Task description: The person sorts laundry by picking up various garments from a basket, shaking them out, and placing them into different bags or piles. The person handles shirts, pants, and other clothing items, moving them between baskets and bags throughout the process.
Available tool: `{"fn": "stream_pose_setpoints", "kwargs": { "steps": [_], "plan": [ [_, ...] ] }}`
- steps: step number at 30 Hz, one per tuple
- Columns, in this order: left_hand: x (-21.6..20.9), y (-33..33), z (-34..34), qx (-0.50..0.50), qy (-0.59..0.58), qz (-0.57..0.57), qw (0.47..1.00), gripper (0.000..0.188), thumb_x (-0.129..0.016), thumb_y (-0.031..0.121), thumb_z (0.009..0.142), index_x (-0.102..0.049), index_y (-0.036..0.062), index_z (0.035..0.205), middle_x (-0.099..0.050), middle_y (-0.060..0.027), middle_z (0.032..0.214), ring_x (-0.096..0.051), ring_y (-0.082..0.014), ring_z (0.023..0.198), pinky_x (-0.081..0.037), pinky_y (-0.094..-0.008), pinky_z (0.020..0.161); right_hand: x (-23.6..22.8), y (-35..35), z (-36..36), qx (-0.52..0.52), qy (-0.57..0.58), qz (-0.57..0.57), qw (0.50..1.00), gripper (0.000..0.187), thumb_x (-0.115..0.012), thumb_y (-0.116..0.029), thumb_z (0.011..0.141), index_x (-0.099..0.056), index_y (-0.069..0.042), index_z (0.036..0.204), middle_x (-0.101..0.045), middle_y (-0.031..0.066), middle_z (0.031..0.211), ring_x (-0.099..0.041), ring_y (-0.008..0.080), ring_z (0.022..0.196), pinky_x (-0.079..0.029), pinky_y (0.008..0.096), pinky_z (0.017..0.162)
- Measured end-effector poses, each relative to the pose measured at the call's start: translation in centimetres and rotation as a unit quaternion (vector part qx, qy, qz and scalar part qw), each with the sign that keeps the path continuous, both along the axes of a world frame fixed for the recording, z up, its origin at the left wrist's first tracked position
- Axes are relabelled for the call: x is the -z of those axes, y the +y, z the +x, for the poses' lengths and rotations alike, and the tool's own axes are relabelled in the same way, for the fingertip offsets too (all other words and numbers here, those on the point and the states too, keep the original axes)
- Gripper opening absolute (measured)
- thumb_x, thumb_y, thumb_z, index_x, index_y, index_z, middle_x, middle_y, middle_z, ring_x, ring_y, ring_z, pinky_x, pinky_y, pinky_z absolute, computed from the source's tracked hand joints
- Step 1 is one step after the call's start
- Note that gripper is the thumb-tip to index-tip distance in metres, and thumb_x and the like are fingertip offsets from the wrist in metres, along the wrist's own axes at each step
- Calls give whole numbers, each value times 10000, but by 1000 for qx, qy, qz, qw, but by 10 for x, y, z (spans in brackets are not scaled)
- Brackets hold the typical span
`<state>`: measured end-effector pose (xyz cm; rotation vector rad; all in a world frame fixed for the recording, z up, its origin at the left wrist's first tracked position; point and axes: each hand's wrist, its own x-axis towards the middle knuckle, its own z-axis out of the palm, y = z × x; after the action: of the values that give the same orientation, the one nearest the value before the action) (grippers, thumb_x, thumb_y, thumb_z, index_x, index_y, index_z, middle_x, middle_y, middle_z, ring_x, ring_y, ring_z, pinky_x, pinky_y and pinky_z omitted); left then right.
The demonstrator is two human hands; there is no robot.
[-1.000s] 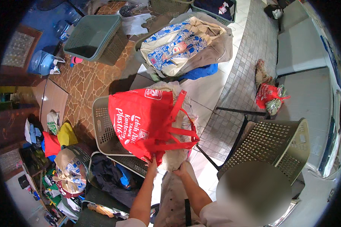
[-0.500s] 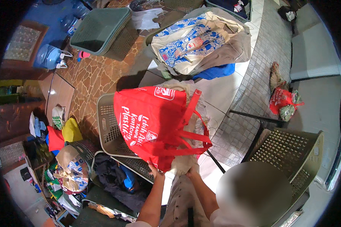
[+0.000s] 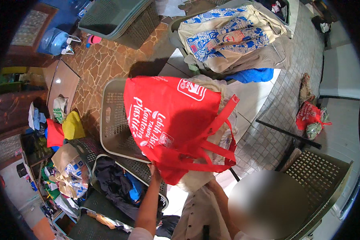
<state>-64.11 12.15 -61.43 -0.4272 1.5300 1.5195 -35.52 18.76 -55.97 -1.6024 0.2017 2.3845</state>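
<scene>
Plainly, the red bag (image 3: 174, 116) takes the middle of the view, tilted, with its printed side turned up and its two looped handles (image 3: 227, 108) hanging off toward three and four o'clock. At its seven o'clock the left hand (image 3: 155, 173) touches the lower edge; the fingers are partly hidden there, so I cannot tell how tightly they close. At five o'clock the right hand (image 3: 212, 185) meets cream cloth (image 3: 196, 181) that shows under the bag, and the cloth covers its fingertips (whether it grips or merely supports, I cannot tell). The bag looks like thin woven fabric, so I would expect it to be light in itself, soft, floppy and hardly fragile, folding wherever it is not supported; what it may hold is out of sight. The handles look the surest place to take hold, or both edges at once to keep the mouth from sagging; the loose cream cloth would want gathering in a full fist. At nine o'clock the perforated basket (image 3: 112, 98) sits just behind the bag, and toward one o'clock lies a blue-printed cream cloth (image 3: 224, 40).
</scene>
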Motion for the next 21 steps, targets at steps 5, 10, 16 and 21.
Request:
{"fn": "stream_pose_setpoints", "kwargs": {
  "steps": [5,10,16,21],
  "plan": [
    [41,13,-130,110,108,-80,985,433,-593,290,842,-377,152,1191,-577,-49,972,-492,-119,516,-353,-259,337,20,-30,-58,21,149,89,985,527,-578,-307,849,-384,-111,1298,-475,73,1255,-470,208,1147,-415,405,936],
    [8,79,-230,236,57,-140,960,453,-569,295,852,-400,139,1242,-589,-50,873,-523,-132,562,-411,-279,412,53,-59,-146,-5,226,75,971,521,-580,-308,843,-404,-94,1285,-481,74,1262,-479,209,1146,-405,394,949],
    [-115,131,-199,333,272,-160,888,546,-447,323,908,-283,57,1356,-352,-108,1306,-359,-228,1167,-339,-359,932,66,-81,-176,-384,27,254,887,487,-599,-262,833,-440,-55,1244,-570,77,1101,-544,162,970,-468,294,752],
    [-186,150,-117,280,464,-96,835,604,-459,211,933,-134,2,1396,-163,-179,1457,-275,-252,1297,-249,-326,1037,-105,-20,-93,-601,40,348,719,538,-532,-297,802,-427,-14,1247,-572,180,1100,-569,274,983,-440,311,862]
  ]
}}
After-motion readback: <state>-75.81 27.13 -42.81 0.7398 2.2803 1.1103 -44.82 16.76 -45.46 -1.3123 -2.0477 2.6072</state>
